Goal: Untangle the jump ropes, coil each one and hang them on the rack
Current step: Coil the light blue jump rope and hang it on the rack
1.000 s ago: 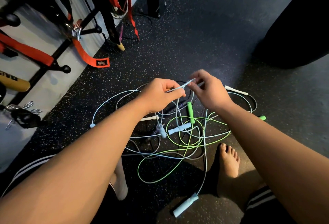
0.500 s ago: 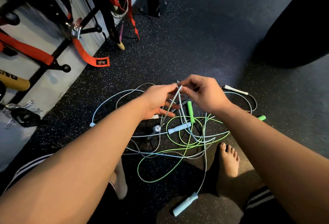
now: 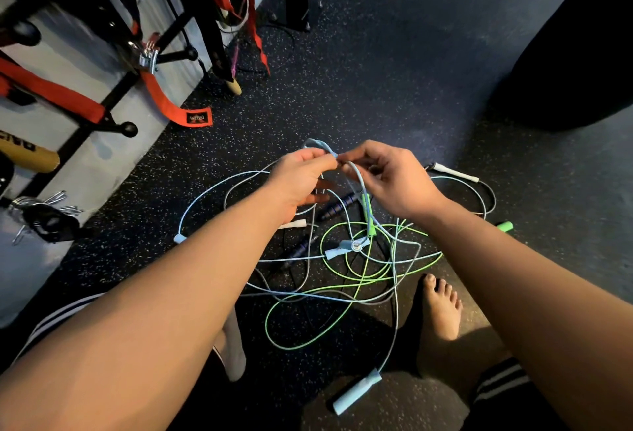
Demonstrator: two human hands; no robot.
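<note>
A: Why are the hands raised?
B: The left hand (image 3: 301,179) and right hand (image 3: 392,179) each pinch the blue rope (image 3: 318,143), I think to lift its loop free of the pile (image 3: 359,269).
A: And the pile?
B: Tangled on the floor (image 3: 376,71), not yet on the rack (image 3: 118,127) by its left edge.

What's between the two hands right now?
Head view: a raised loop of light blue rope, pinched by both the left hand and the right hand.
</note>
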